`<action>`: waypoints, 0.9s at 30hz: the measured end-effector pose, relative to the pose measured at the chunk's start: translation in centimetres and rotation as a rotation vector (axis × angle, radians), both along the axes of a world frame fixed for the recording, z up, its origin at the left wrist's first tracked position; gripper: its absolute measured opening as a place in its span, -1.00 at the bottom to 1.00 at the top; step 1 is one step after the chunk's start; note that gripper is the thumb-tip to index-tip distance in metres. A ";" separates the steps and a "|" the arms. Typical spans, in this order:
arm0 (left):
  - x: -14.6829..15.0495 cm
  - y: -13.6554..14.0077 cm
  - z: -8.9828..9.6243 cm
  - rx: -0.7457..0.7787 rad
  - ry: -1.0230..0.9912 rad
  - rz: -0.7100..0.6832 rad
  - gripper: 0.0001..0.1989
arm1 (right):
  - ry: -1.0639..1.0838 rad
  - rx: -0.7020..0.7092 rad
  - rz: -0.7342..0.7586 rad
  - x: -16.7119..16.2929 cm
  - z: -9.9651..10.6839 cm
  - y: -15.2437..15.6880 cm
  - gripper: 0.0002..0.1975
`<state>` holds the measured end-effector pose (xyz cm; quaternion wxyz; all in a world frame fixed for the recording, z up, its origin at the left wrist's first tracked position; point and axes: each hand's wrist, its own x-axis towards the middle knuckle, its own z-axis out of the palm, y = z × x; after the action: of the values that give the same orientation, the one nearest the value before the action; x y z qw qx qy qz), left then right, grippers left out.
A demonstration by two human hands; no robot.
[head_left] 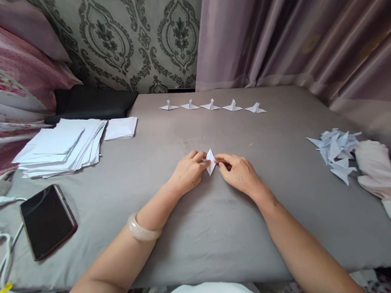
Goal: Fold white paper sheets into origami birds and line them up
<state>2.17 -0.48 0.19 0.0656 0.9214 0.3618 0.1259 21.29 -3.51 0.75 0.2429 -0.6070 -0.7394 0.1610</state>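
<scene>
A small piece of white paper (211, 162), folded into a narrow diamond, is between my two hands above the middle of the grey-covered table. My left hand (191, 170) pinches its left side, fingers curled and partly hidden. On the other side, my right hand (237, 170) has its thumb and fingertips closed at the diamond's right edge. Farther back, several folded paper cranes (210, 105) stand in a row with their wings spread.
At left lie a pile of loose white paper (62, 146), a smaller square stack (121, 128), a phone (48, 221) and white cables (8, 267). More folded paper pieces (335, 148) are heaped at right beside a pale cloth (390, 179). A black folded item (92, 103) lies at back left.
</scene>
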 end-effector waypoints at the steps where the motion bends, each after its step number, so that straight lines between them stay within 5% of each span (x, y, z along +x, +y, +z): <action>1: 0.0 0.0 0.0 0.007 0.004 -0.013 -0.61 | -0.034 0.004 -0.002 -0.1 0.1 -0.1 -0.71; 7: 0.2 -0.1 -0.4 -0.046 -0.034 0.006 -0.59 | -0.311 0.033 0.038 -1.0 1.0 -0.9 -0.71; 15: 1.0 1.1 -1.7 -0.235 -0.500 0.323 -0.85 | -0.465 0.085 0.100 -1.7 1.6 -1.5 -0.71; 21: 1.1 1.9 -1.8 -0.369 -0.550 0.377 -0.95 | -0.030 -0.021 -0.081 -0.5 0.4 -0.3 -0.72; 27: 1.2 1.5 -1.2 -0.440 -0.864 0.343 -0.83 | 0.529 0.085 -0.241 -0.3 -0.8 1.1 -0.79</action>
<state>3.33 1.05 -1.06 0.3798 0.6770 0.4657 0.4249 20.98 -2.45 -0.05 0.4699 -0.6165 -0.5791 0.2524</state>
